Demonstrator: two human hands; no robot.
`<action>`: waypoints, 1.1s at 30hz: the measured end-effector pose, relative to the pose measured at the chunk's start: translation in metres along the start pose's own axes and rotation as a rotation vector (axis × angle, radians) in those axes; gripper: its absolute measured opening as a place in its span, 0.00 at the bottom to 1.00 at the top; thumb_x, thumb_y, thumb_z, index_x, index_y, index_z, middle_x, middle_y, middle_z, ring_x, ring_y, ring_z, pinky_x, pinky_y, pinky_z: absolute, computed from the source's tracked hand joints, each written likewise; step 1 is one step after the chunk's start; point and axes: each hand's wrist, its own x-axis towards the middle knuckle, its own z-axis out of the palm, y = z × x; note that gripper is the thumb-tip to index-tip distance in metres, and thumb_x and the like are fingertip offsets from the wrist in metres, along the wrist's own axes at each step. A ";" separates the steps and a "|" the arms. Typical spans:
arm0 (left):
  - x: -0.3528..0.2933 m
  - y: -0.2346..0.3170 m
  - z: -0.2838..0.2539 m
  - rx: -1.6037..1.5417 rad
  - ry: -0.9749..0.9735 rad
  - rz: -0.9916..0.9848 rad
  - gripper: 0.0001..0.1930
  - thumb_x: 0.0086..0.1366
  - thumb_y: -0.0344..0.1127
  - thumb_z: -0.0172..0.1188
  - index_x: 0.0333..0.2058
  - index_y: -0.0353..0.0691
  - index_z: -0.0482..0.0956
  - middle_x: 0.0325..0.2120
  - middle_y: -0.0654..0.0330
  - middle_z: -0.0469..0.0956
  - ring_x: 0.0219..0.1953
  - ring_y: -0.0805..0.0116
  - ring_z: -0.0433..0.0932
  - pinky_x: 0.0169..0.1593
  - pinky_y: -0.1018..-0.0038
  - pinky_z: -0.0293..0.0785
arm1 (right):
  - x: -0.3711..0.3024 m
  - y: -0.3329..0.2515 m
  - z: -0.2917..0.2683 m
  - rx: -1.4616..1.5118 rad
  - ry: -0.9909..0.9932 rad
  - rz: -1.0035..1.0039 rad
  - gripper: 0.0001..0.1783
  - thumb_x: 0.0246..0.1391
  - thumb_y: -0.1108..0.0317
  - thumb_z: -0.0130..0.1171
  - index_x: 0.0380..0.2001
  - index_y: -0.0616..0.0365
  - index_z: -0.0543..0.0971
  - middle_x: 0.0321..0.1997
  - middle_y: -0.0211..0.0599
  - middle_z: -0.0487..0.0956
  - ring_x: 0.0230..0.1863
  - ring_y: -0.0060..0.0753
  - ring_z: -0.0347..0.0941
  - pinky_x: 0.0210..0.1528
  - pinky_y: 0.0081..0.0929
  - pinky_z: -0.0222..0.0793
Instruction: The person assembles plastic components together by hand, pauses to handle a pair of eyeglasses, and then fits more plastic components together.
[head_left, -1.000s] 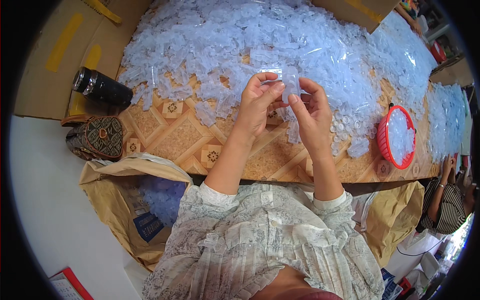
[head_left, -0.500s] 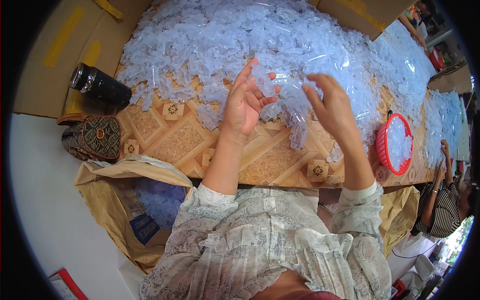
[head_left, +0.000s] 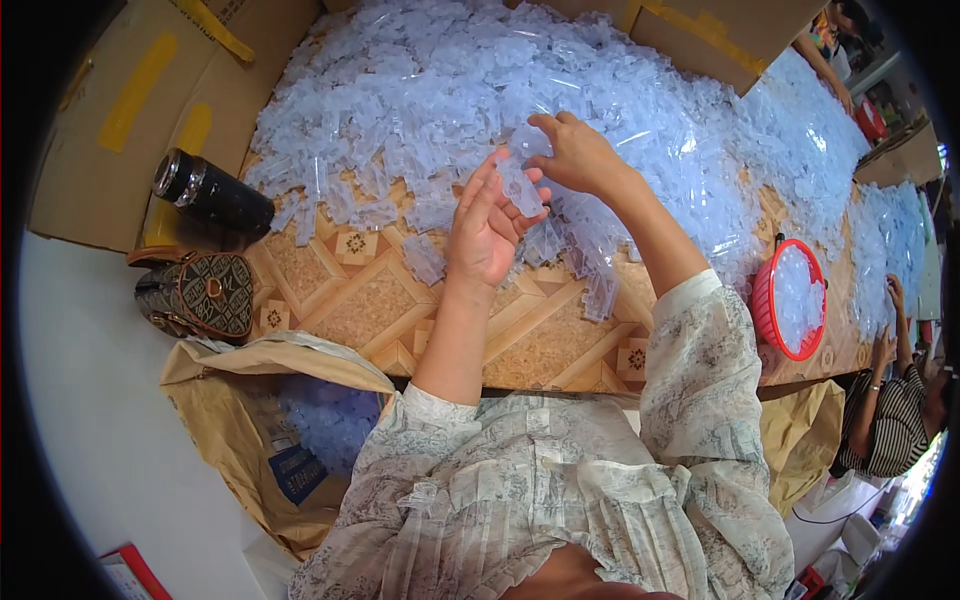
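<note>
A clear, pale plastic piece (head_left: 522, 193) rests in my left hand (head_left: 485, 240), held between the thumb side and curled fingers, palm turned up. Just above and to its right, my right hand (head_left: 583, 158) has its thumb and forefinger around another clear plastic piece (head_left: 526, 143) at the edge of the pile. The fingertips partly cover that second piece. Beyond both hands spreads a large heap of similar clear plastic pieces (head_left: 420, 85) on the wood-patterned table (head_left: 375, 295). A few loose pieces lie beneath my hands.
A black flask (head_left: 222, 195) and a patterned bag (head_left: 212, 293) are at the left. A red basket (head_left: 763, 305) of clear parts sits at the right. Cardboard (head_left: 130, 60) walls the far left. An open brown sack (head_left: 215, 420) hangs below the table edge. Other people work at far right.
My right hand has moved left and away from me, from open fingers over the table to the clear piece by my left hand. My left hand keeps its piece, nearly still.
</note>
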 end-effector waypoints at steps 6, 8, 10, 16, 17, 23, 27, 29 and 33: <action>0.000 -0.006 0.006 0.018 -0.038 -0.057 0.24 0.67 0.43 0.49 0.58 0.40 0.59 0.47 0.45 0.73 0.43 0.54 0.78 0.41 0.65 0.80 | -0.031 0.016 -0.021 0.152 0.084 0.170 0.31 0.44 0.62 0.61 0.52 0.60 0.69 0.48 0.51 0.72 0.39 0.46 0.75 0.43 0.37 0.72; -0.001 -0.010 0.010 0.034 -0.038 -0.070 0.24 0.67 0.42 0.50 0.58 0.40 0.59 0.47 0.45 0.73 0.43 0.54 0.78 0.40 0.65 0.80 | -0.046 0.007 -0.035 0.639 0.132 0.338 0.29 0.49 0.66 0.56 0.55 0.60 0.64 0.46 0.48 0.73 0.34 0.34 0.76 0.38 0.30 0.74; -0.001 -0.012 0.013 0.052 -0.042 -0.085 0.24 0.67 0.42 0.50 0.58 0.40 0.59 0.47 0.45 0.73 0.43 0.54 0.78 0.40 0.65 0.81 | -0.060 0.006 -0.038 1.036 0.162 0.317 0.30 0.50 0.69 0.54 0.57 0.60 0.61 0.46 0.49 0.73 0.35 0.34 0.76 0.39 0.29 0.74; -0.007 -0.020 0.022 0.147 -0.073 -0.101 0.21 0.65 0.38 0.53 0.56 0.41 0.63 0.43 0.53 0.76 0.39 0.65 0.80 0.35 0.72 0.80 | -0.097 -0.013 -0.029 1.780 0.316 0.225 0.27 0.48 0.77 0.52 0.53 0.64 0.59 0.48 0.49 0.71 0.43 0.41 0.76 0.45 0.35 0.76; -0.007 -0.021 0.023 0.145 -0.081 -0.085 0.21 0.65 0.38 0.54 0.55 0.42 0.63 0.42 0.56 0.76 0.39 0.67 0.79 0.35 0.73 0.80 | -0.101 -0.015 -0.024 1.738 0.342 0.218 0.27 0.48 0.77 0.52 0.53 0.65 0.59 0.48 0.49 0.71 0.45 0.41 0.75 0.46 0.36 0.75; -0.008 -0.026 0.022 0.176 -0.098 -0.066 0.21 0.63 0.36 0.57 0.54 0.42 0.66 0.40 0.60 0.77 0.38 0.72 0.78 0.35 0.76 0.78 | -0.125 -0.024 -0.010 1.593 0.357 0.233 0.22 0.49 0.75 0.56 0.49 0.66 0.67 0.48 0.42 0.72 0.48 0.32 0.72 0.49 0.27 0.70; -0.007 -0.026 0.022 0.131 -0.090 -0.104 0.21 0.63 0.34 0.57 0.54 0.42 0.66 0.39 0.61 0.77 0.38 0.73 0.78 0.36 0.76 0.78 | -0.133 -0.030 -0.007 1.319 0.340 0.281 0.21 0.50 0.73 0.59 0.48 0.63 0.71 0.48 0.37 0.72 0.48 0.27 0.70 0.48 0.23 0.67; -0.009 -0.025 0.023 0.141 -0.092 -0.107 0.21 0.63 0.34 0.57 0.54 0.42 0.66 0.39 0.60 0.77 0.38 0.73 0.78 0.36 0.76 0.78 | -0.135 -0.031 -0.004 1.257 0.349 0.265 0.20 0.50 0.72 0.60 0.48 0.62 0.72 0.49 0.36 0.72 0.49 0.27 0.69 0.48 0.23 0.67; -0.010 -0.025 0.021 0.183 -0.087 -0.121 0.21 0.63 0.34 0.57 0.54 0.41 0.66 0.39 0.60 0.77 0.37 0.72 0.78 0.36 0.76 0.78 | -0.135 -0.030 0.001 0.931 0.436 0.254 0.20 0.51 0.71 0.60 0.49 0.57 0.73 0.49 0.37 0.72 0.49 0.27 0.69 0.44 0.21 0.68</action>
